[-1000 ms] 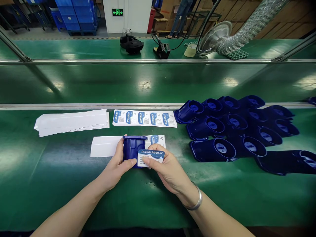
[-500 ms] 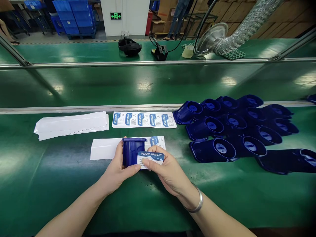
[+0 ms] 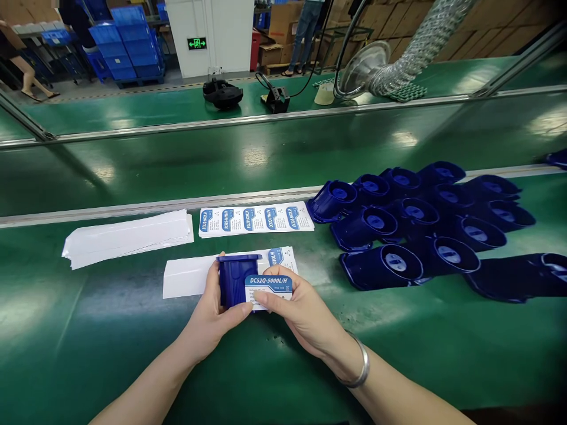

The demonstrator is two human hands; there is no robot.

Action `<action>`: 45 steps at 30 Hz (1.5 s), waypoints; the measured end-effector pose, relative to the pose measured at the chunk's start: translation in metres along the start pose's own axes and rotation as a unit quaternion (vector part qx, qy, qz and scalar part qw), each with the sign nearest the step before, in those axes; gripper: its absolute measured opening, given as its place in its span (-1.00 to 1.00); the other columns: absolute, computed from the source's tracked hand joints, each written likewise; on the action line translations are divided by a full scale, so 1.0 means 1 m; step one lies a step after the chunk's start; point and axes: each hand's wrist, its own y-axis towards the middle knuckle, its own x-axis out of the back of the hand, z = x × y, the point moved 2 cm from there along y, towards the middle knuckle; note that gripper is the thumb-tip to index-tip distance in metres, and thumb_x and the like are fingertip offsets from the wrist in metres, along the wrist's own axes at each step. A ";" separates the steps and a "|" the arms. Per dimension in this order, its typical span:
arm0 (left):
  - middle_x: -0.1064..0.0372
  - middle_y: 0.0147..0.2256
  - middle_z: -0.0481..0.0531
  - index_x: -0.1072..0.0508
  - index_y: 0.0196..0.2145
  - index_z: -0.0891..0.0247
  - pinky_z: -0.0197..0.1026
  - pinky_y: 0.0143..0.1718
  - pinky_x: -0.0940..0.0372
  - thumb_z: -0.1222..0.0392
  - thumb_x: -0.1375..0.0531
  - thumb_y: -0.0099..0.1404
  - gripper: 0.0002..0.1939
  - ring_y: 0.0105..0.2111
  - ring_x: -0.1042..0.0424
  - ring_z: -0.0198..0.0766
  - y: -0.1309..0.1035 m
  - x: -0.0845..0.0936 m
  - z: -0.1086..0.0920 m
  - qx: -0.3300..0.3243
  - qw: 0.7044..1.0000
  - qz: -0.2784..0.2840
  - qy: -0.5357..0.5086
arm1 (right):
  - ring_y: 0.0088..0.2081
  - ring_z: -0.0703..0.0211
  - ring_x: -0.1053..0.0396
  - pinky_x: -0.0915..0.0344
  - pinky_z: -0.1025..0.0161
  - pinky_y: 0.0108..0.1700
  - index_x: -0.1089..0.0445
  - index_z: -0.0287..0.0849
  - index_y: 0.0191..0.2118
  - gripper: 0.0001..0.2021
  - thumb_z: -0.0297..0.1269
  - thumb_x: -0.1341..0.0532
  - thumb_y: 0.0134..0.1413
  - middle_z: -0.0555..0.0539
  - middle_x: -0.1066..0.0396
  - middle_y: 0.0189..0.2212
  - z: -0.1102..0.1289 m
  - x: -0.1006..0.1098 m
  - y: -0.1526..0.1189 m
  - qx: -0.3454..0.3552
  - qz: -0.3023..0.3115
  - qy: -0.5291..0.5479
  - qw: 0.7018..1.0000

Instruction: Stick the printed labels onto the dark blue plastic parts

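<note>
A dark blue plastic housing (image 3: 233, 282) is gripped by my left hand (image 3: 208, 316), fingers behind it and thumb along its lower front. My right hand (image 3: 301, 310) pinches a blue-and-white label (image 3: 269, 284) printed "DC52Q-5000L/H". The label overlaps the housing's right front side; whether it is stuck down there I cannot tell. Behind both hands lies a label strip (image 3: 186, 277), its left part bare white and one printed label showing at its right end. Farther back is a stack of label sheets (image 3: 257, 220) with several printed labels.
Several dark blue housings (image 3: 403, 264) lie in rows on the right of the green work surface (image 3: 110, 354). White paper strips (image 3: 128, 236) are piled at left. Beyond the metal rail (image 3: 177, 128) stand a black device (image 3: 222, 93), a small black stand (image 3: 277, 99) and a foil duct (image 3: 416, 53).
The view has tilted and shifted slightly. Both hands keep their hold on the housing and the label, with hardly any movement between them.
</note>
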 end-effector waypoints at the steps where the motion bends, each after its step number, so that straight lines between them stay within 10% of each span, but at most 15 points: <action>1: 0.01 0.42 0.07 0.18 0.44 -0.05 0.00 0.31 -0.20 0.09 -0.34 0.30 -0.03 0.39 -0.03 0.07 0.000 0.000 -0.001 0.000 1.000 0.001 0.001 | -0.35 0.30 -0.31 -0.25 0.39 -0.23 -0.40 -0.20 -0.28 -0.64 -0.21 -0.58 0.01 0.06 -0.42 -0.40 0.000 0.000 0.000 0.000 0.000 0.001 1.000; 27: -0.11 0.37 0.10 0.15 0.45 -0.05 0.06 0.27 -0.22 0.07 -0.39 0.23 0.03 0.34 -0.13 0.11 -0.004 -0.013 -0.009 -0.007 0.997 -0.070 -0.016 | -0.27 0.19 -0.36 -0.29 0.28 -0.16 -0.41 -0.17 -0.20 -0.64 -0.17 -0.55 0.03 0.02 -0.44 -0.32 -0.001 0.000 0.002 0.008 -0.005 -0.021 1.000; 38: -0.35 0.16 0.11 -0.11 0.30 0.02 0.09 0.20 -0.28 -0.03 -0.34 0.27 -0.25 0.17 -0.37 0.05 0.002 -0.015 -0.007 -0.009 0.984 -0.168 -0.057 | -0.33 0.20 -0.28 -0.22 0.30 -0.25 -0.38 -0.15 -0.20 -0.67 -0.06 -0.45 0.16 0.04 -0.35 -0.36 -0.010 -0.007 -0.003 0.042 0.017 -0.133 0.990; 45: -0.36 0.18 0.13 0.00 0.36 -0.01 0.09 0.24 -0.22 0.19 -0.50 0.04 0.08 0.18 -0.37 0.05 -0.002 -0.017 -0.005 0.004 0.984 -0.131 -0.121 | -0.12 0.04 -0.39 -0.31 0.17 -0.03 -0.44 -0.16 -0.06 -0.67 -0.06 -0.41 0.23 -0.07 -0.47 -0.18 0.000 -0.002 0.004 0.058 0.036 -0.075 0.995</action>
